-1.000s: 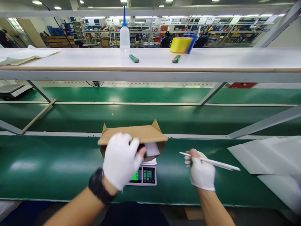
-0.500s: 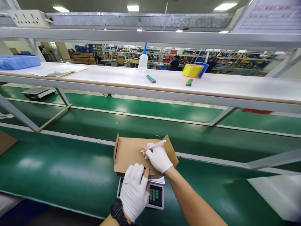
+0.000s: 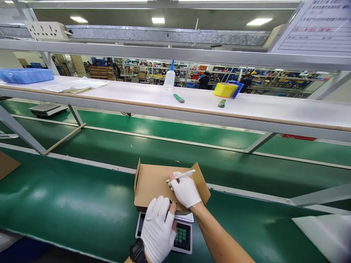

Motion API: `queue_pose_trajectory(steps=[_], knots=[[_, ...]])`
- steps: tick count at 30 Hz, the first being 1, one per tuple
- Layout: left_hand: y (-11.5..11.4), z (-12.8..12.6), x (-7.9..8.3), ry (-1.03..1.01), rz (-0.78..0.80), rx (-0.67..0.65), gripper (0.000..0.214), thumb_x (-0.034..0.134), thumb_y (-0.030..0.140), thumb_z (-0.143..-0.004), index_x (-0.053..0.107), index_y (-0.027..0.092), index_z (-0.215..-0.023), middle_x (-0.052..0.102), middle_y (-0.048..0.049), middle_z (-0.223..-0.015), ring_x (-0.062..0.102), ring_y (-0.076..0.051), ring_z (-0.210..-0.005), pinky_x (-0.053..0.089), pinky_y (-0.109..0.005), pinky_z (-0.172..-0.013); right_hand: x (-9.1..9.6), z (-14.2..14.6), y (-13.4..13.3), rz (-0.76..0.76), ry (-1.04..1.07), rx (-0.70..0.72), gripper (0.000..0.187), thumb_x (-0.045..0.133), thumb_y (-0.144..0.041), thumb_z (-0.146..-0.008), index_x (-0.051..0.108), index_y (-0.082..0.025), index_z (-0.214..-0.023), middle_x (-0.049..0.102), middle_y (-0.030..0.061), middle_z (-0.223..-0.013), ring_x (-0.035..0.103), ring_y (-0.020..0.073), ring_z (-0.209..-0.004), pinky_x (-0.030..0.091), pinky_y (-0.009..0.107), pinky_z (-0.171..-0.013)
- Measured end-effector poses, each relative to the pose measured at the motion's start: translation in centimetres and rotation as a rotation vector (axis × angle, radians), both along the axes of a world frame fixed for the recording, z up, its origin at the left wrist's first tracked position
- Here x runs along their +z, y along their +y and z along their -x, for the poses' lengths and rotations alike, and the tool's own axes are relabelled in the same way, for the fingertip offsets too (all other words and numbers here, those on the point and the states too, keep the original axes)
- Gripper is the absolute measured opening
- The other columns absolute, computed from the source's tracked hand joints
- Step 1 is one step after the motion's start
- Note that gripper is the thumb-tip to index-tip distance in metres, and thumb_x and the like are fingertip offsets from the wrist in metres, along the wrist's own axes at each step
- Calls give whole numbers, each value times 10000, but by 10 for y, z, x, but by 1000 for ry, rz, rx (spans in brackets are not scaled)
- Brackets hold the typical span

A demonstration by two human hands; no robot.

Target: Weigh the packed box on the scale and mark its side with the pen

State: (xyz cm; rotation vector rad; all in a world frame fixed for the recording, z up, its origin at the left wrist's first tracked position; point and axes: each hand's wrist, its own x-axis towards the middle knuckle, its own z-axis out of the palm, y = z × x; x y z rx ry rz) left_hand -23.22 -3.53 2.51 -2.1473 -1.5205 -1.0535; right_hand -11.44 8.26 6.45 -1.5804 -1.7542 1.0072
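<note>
Workbench: wide green belt bench [image 3: 68, 193] below a long white shelf [image 3: 131, 94].
Shelf items: translucent glue bottle with blue nozzle [image 3: 169, 77], yellow tape roll [image 3: 225, 90].
Scale: white digital weighing scale [image 3: 182, 236] on the belt, beneath the left hand.
Box: flat brown cardboard box [image 3: 153, 188], resting on the scale.
Left hand: white-gloved left hand [image 3: 158, 230], fingers together, clamped on the box's near edge.
Right hand: white-gloved right hand [image 3: 185, 190], fingers pinched around a slim white marker [image 3: 183, 175], above the box.
</note>
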Motion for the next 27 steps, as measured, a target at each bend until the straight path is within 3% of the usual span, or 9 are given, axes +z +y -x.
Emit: queue_pose_trajectory(steps=[23,27], knots=[[0,-2,-4,-11,-17,15,344,541,187,-879,669,141,-1195,664,-109,-1188,559,-281,-1140,327,-458,-1092,-4,-2,0,-35,-30,-19,401,342,-525,-887,506,-230,-671,661,50,-698,603,234,-679,417,361,-675],[1,-1,-5,-6,1,11,371,552,179,-867,653,146,-1222,659,-106,-1207,557,-283,-1152,325,-459,-1101,4,-3,-4,-95,15,-105,429,381,-558,-886,556,-215,-699,648,53,-662,602,234,-644,430,373,-673]])
